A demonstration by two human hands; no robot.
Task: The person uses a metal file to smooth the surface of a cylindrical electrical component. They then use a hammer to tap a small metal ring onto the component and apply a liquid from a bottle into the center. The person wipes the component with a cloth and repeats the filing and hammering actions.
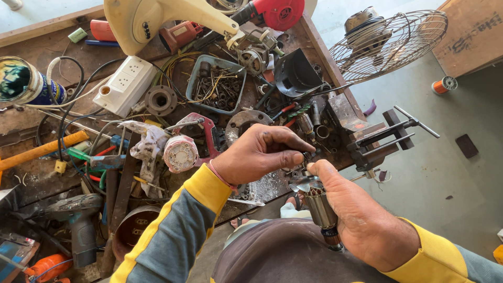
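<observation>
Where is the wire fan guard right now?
In the head view, the wire fan guard sits at upper right, off the workbench's right edge, above the bench vise and left of an orange wire spool.

The left hand (259, 154) is reaching in from the left, knuckles up, fingertips pinching together. The right hand (361, 220) is curling in a fist just below it, thumb stretching up toward the left fingertips.

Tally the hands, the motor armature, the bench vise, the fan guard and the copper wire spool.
Hands: 2, left hand and right hand
Motor armature: 1
Bench vise: 1
Wire fan guard: 1
Copper wire spool: 1
Total: 6
</observation>
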